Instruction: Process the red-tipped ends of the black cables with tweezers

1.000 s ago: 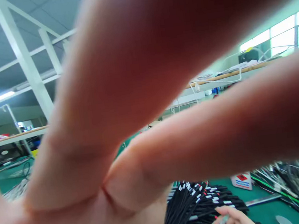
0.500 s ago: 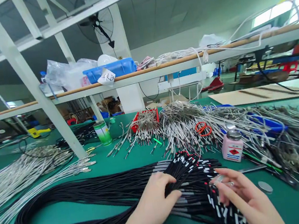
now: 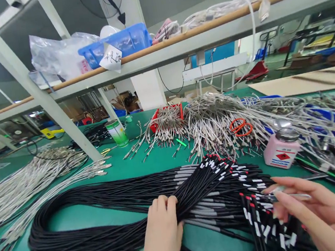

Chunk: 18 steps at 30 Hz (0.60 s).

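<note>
A thick bundle of black cables [image 3: 111, 215] with white and red tipped ends lies across the green table [image 3: 130, 167]. My left hand [image 3: 164, 233] rests on the bundle near its middle, fingers curled over several cables. My right hand [image 3: 317, 212] is at the lower right by the tipped cable ends [image 3: 259, 216]. It pinches a thin silvery tool [image 3: 291, 197] that looks like tweezers between fingertips.
A pink solvent bottle [image 3: 280, 147] stands right of the cable ends. Piles of grey cables [image 3: 216, 123] and orange scissors [image 3: 240, 126] lie behind. A green can [image 3: 117, 133], a slanted white frame post [image 3: 36, 93] and a cluttered shelf [image 3: 158, 54] stand farther back.
A second ago my hand covered the lens; it dropped onto the black bundle. The view has since tilted down, and my right hand shifted right with the thin tool.
</note>
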Tool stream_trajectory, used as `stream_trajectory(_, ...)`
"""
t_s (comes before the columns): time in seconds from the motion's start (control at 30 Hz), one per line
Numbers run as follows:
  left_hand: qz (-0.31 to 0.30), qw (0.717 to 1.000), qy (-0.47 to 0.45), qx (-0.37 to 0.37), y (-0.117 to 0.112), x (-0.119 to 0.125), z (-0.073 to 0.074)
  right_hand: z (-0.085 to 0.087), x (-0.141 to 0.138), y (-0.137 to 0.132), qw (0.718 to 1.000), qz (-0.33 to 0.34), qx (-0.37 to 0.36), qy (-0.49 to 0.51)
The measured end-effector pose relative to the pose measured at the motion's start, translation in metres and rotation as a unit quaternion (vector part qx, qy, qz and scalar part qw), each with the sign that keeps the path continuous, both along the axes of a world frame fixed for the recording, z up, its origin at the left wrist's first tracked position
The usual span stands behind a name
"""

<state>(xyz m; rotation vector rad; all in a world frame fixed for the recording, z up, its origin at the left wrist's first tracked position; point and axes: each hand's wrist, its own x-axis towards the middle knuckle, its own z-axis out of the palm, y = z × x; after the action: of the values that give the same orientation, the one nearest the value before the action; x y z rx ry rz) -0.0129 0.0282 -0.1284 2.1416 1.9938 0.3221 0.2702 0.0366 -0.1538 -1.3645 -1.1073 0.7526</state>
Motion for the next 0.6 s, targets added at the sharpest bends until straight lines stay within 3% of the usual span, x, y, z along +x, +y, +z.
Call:
stream_trajectory(0.1, -0.007, 0.999, -0.034, -0.021, 0.007, -0.01, 0.001, -0.001, -0.001, -0.004, 1.0, 0.009, -0.005, 0.017)
stream_trajectory(0.2, -0.017, 0.992, -0.105, -0.065, 0.023, -0.024, 0.011, 0.0, 0.0, -0.006, 1.0, 0.01, -0.008, 0.019)
stream_trajectory(0.37, -0.06, 0.939, -0.261, -0.215, 0.05, -0.046, 0.041, 0.004, -0.001, -0.002, 0.998, 0.047, -0.033, 0.025)
stream_trajectory(0.5, -0.112, 0.866, -0.353, -0.335, 0.069, -0.04, 0.051, 0.017, -0.015, -0.002, 0.981, 0.179, -0.061, 0.042)
stream_trajectory(0.6, -0.146, 0.829, -0.407, -0.355, 0.079, -0.021, 0.045, 0.023, -0.028, -0.009, 0.938, 0.306, -0.123, 0.107)
